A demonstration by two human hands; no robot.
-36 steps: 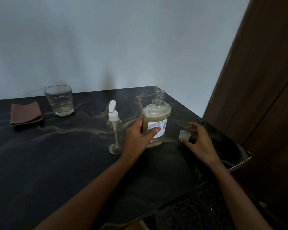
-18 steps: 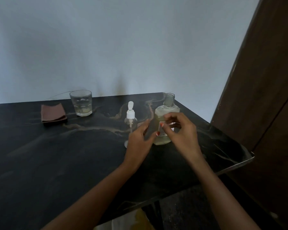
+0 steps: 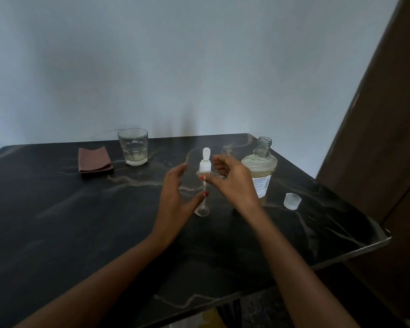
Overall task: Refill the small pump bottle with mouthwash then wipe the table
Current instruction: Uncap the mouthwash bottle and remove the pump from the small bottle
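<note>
The small clear pump bottle [image 3: 203,185] with a white pump head stands upright at the middle of the dark table [image 3: 57,221]. My left hand [image 3: 175,202] is open just left of it, thumb tip against its body. My right hand [image 3: 233,183] curls around its right side, thumb at the bottle's shoulder and fingers behind the pump head, without a closed grip. The mouthwash bottle [image 3: 262,162], uncapped and holding pale yellow liquid, stands right of my right hand. Its translucent cap [image 3: 292,201] lies on the table further right. A folded brown cloth [image 3: 94,160] lies at the back left.
A drinking glass [image 3: 133,146] with a little liquid stands beside the cloth near the wall. The table's right edge [image 3: 355,253] runs diagonally, and a brown wooden door [image 3: 388,138] is close beyond it.
My right hand set the cap down on the table and moved left to the pump bottle. My left hand let go of the mouthwash bottle and shifted to the pump bottle.
</note>
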